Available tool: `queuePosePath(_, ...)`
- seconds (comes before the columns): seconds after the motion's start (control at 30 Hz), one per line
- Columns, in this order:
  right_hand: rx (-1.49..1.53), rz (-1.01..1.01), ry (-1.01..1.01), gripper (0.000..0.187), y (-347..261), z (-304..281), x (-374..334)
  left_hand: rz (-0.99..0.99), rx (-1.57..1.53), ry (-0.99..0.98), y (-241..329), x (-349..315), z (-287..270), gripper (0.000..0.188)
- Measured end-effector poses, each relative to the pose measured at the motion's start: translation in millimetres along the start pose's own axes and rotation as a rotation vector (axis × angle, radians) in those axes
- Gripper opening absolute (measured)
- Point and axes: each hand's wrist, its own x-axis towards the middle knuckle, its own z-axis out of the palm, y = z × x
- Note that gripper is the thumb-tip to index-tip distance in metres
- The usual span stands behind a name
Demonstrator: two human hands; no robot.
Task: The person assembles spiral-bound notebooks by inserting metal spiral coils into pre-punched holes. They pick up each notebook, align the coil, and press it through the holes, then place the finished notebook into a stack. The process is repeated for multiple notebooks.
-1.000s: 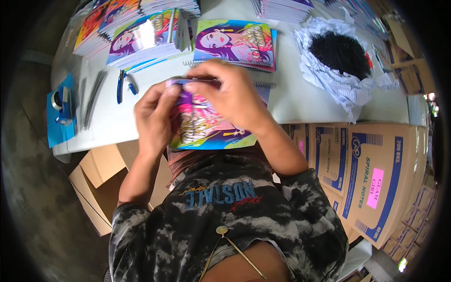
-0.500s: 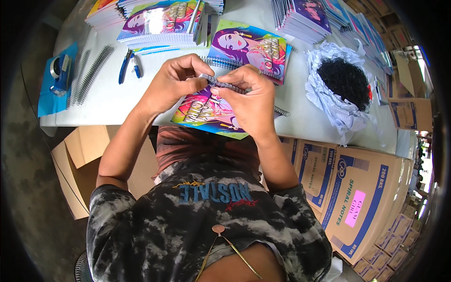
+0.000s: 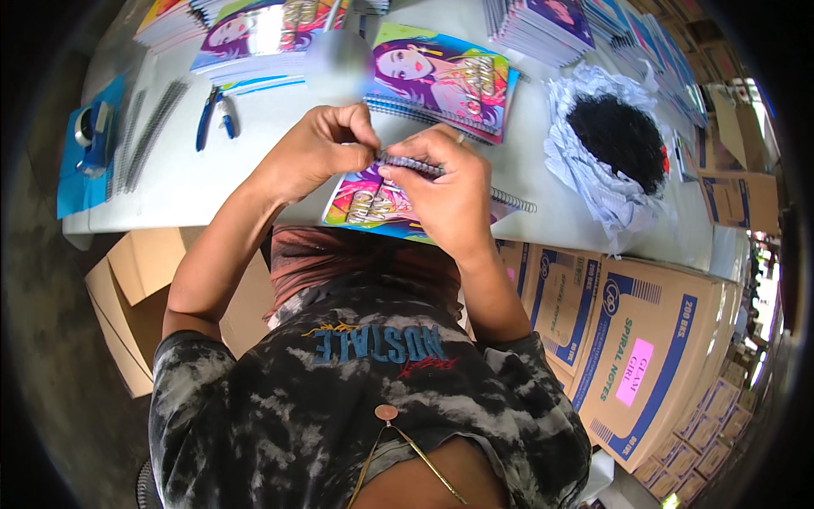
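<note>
A notebook [image 3: 360, 206] with a bright illustrated cover lies at the table's near edge, under my hands. Along its far edge runs a dark spiral binding coil [image 3: 512, 201], whose loose end sticks out to the right past my wrist. My right hand [image 3: 448, 182] pinches the coil and page edge between thumb and fingers. Close beside it, my left hand [image 3: 320, 154] is closed, thumb against forefinger, at the coil's left end; the fingertips partly hide what they grip. Just beyond lies another notebook [image 3: 441, 81] with a similar cover and a coil along its near side.
Stacked notebooks [image 3: 263, 42] stand at the far left, more [image 3: 538, 34] at the far right. Left lie spare coils [image 3: 153, 136], blue-handled pliers [image 3: 206, 119], a blue pen-like item [image 3: 226, 117] and a tape dispenser [image 3: 95, 140]. Crumpled paper [image 3: 564, 140] holds a black tangle [image 3: 619, 140]. Cartons [image 3: 640, 356] stand below right.
My right hand has shifted slightly left along the coil, and the hands are closer together. More of the coil's loose end shows. A blurred pale round shape now appears before the far-left stack.
</note>
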Motion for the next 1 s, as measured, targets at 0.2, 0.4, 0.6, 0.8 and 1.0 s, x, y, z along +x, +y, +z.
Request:
queuePosePath(0.2, -0.063, -0.051, 0.010, 0.018, -1, -26, -3, -0.049, -0.007, 0.036, -11, -1, 21, 0.016)
queuePosePath(0.4, -0.321, -0.536, 0.577, 0.031, 13, -71, 7, 0.028, 0.256, 0.374, -14, 7, 47, 0.040)
queuePosePath(0.6, 0.241, -0.093, 0.825, 0.048, 108, -62, 23, 0.417, 0.419, 0.668, -11, 117, 2, 0.054)
queuePosePath(0.8, 0.056, 0.188, 0.741, 0.034, 163, -29, 33, 0.392, 1.260, 0.798, -74, 133, -26, 0.047)
queuePosePath(1.0, -0.140, 0.123, 0.843, 0.023, 151, -30, 33, 0.356, 0.954, 0.664, -70, 112, 3, 0.040)
